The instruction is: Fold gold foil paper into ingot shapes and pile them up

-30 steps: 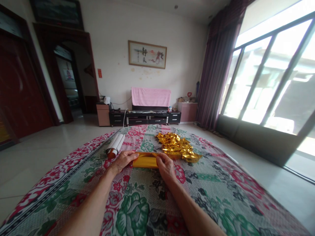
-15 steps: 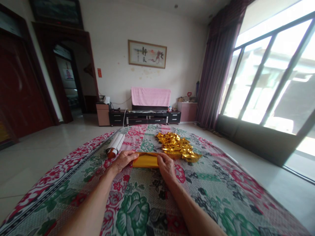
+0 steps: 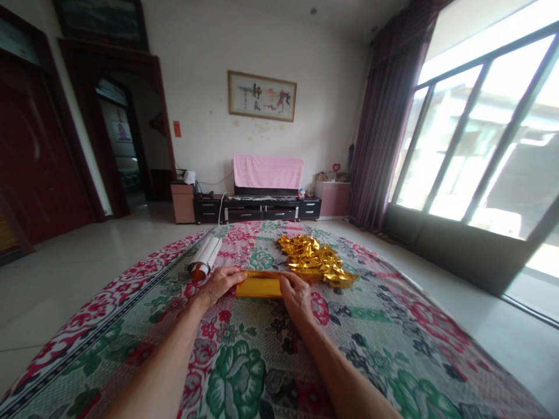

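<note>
Between my two hands is a sheet of gold foil paper, folded into a flat, wide strip. My left hand pinches its left end, and my right hand grips the right end. The strip's upper edge looks folded over. Just beyond my right hand lies a pile of folded gold foil pieces, shiny and pointed at the ends. Left of and beyond my left hand rests a white roll with an orange-brown patch at its near end.
A flowered cloth in green, pink and grey covers the round table under my arms. Past its far edge stands a low black cabinet, with a pink towel draped over something on it. Large windows are on the right.
Almost nothing differs. Both hands stay in place on the gold foil paper, whose upper edge has shifted very slightly.
</note>
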Demonstrator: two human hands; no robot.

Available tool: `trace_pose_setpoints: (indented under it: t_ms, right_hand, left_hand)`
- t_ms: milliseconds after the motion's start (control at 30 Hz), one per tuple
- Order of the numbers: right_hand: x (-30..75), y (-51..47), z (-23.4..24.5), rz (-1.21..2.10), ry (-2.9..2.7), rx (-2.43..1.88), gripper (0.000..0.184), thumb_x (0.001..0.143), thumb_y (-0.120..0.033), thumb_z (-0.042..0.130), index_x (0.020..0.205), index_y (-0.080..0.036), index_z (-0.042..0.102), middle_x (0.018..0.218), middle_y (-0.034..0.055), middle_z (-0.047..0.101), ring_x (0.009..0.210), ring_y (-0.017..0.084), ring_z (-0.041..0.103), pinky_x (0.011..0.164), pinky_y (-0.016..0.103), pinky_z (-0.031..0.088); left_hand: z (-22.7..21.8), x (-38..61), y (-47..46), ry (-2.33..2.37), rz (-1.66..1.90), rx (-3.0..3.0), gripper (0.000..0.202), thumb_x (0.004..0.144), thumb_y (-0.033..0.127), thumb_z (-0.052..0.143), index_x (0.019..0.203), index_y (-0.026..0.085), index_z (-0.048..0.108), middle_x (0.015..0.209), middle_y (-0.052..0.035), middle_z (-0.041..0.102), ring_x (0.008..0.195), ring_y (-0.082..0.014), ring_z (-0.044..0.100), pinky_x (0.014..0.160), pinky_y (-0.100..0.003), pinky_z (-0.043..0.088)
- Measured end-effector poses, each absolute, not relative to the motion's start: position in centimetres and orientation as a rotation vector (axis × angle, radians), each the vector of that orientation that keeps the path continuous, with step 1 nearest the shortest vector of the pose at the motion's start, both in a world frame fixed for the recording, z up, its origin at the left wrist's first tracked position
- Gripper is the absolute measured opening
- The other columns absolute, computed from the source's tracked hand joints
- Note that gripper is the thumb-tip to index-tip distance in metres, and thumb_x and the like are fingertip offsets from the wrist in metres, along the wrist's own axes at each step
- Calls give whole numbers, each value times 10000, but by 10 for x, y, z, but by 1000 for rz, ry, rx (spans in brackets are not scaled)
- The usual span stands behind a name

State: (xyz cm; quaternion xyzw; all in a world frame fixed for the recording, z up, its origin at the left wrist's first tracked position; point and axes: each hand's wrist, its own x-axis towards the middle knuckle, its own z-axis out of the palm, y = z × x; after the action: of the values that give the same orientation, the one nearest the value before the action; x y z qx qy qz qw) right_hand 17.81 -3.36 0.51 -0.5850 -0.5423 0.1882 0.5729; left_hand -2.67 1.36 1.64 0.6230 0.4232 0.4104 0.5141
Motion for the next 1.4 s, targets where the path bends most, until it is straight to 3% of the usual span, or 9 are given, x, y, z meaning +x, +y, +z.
trace_pose_setpoints:
  t_ms: [400, 533, 767, 967, 1400]
  right_hand:
    - [178, -34, 4, 408, -1302, -1410, 356, 740, -347, 434, 847, -146, 709, 725, 30, 683, 675, 156, 598, 627, 204, 422]
    - [179, -34, 5, 256, -1355, -1522, 323, 750, -310, 432, 826, -176, 716, 747, 36, 673, 685, 146, 586, 656, 205, 403]
    - [179, -36, 8, 38, -1572, -1758, 274, 758, -229, 440, 678, -196, 700, 685, 37, 596, 665, 124, 535, 621, 199, 345]
    - [176, -40, 12, 32, -1667, -1901, 274, 786, -241, 437, 717, -211, 700, 787, 53, 588, 716, 135, 531, 583, 212, 321]
    - [175, -40, 8, -89, -1807, -1957, 301, 833, -278, 405, 806, -207, 696, 875, 87, 570, 760, 164, 509, 610, 239, 334]
  left_hand:
    - [21, -26, 11, 1059, 976, 1548, 337, 616, 469, 621, 620, 137, 567, 563, 19, 550, 518, -95, 457, 525, -208, 312]
    - [21, -23, 12, 1146, 990, 1672, 319, 656, 452, 570, 583, 141, 581, 537, 16, 562, 506, -97, 452, 528, -213, 318]
    - [19, -10, 16, 1587, 848, 2197, 268, 674, 312, 510, 471, 167, 606, 632, -16, 613, 618, -121, 516, 616, -219, 356]
    - [18, -2, 15, 1755, 682, 2466, 231, 717, 250, 490, 571, 157, 643, 725, -61, 609, 646, -135, 520, 614, -240, 351]
    - [8, -2, 17, 1800, 720, 2513, 190, 741, 263, 505, 656, 155, 637, 758, -63, 606, 701, -144, 545, 662, -237, 373]
